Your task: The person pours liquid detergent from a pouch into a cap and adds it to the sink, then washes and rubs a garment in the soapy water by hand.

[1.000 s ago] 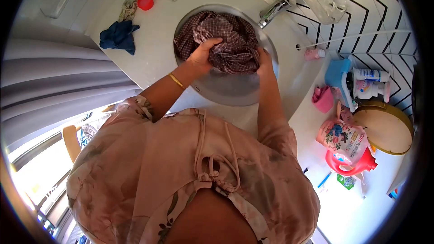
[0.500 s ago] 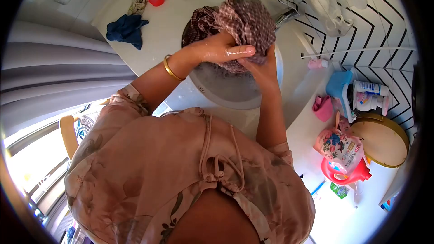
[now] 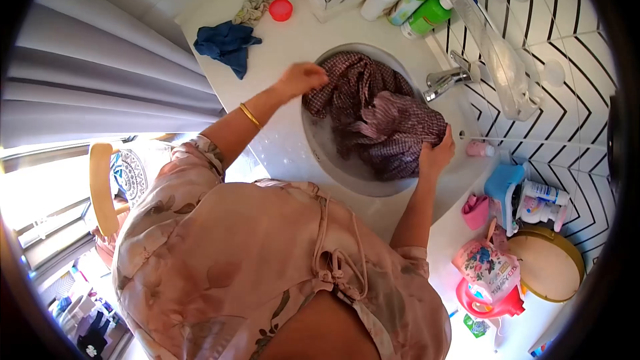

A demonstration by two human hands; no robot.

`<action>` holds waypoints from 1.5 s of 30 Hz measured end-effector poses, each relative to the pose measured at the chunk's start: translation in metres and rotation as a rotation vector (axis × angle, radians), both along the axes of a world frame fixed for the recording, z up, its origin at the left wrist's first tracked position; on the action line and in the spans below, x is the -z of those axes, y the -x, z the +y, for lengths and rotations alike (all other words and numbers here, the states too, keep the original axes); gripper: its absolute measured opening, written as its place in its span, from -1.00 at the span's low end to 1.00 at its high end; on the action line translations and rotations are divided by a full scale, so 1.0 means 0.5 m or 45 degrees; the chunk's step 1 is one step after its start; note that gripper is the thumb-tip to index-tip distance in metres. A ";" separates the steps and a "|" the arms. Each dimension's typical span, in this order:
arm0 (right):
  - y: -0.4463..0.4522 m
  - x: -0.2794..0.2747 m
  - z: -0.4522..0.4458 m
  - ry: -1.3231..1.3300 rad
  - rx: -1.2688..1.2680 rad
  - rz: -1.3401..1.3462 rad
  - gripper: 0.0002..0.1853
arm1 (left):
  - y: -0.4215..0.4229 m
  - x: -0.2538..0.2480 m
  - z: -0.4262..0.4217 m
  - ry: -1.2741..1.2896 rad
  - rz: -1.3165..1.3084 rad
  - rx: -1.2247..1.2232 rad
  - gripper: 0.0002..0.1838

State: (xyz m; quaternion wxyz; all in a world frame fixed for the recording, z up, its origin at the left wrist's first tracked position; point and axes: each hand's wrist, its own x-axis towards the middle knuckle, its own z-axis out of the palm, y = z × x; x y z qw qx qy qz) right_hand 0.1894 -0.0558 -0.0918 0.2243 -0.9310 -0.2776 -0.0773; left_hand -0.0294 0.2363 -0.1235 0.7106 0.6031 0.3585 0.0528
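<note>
A wet, dark brown-and-pink checked cloth lies bunched in the round sink, with greyish soapy water showing beside it. My left hand, below a gold bangle, is closed at the cloth's left edge by the sink rim; its fingertips pinch the fabric there. At the right rim my right hand grips the cloth's right edge, the thumb on top and some fingers hidden by the fabric. The cloth hides most of the basin floor.
A chrome faucet stands at the sink's upper right. Several bottles, including a green bottle, line the wall. On the counter lie a blue cloth and a red cup. A red detergent bottle and blue container sit at right.
The bunched cloth has come down from above the sink into the basin and spread out. My hands have moved apart to its left and right edges. The view has shifted.
</note>
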 end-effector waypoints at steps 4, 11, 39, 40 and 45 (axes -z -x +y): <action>0.048 0.013 0.047 -0.061 -0.264 -0.202 -0.47 | 0.005 0.022 0.139 -1.577 0.193 -0.580 -0.37; 0.161 0.032 0.114 -0.319 -0.626 0.401 -0.68 | -0.057 0.060 0.266 -1.568 0.427 -0.662 -0.29; 0.172 -0.016 -0.078 -0.415 -0.269 0.499 -0.76 | -0.046 -0.182 -0.170 -1.680 -0.399 0.453 -0.40; 0.175 -0.017 -0.082 -0.419 -0.260 0.507 -0.76 | -0.053 -0.190 -0.165 -1.683 -0.391 0.452 -0.39; 0.186 -0.021 -0.094 -0.421 -0.244 0.535 -0.76 | -0.108 -0.226 -0.125 -1.786 -0.282 0.426 -0.39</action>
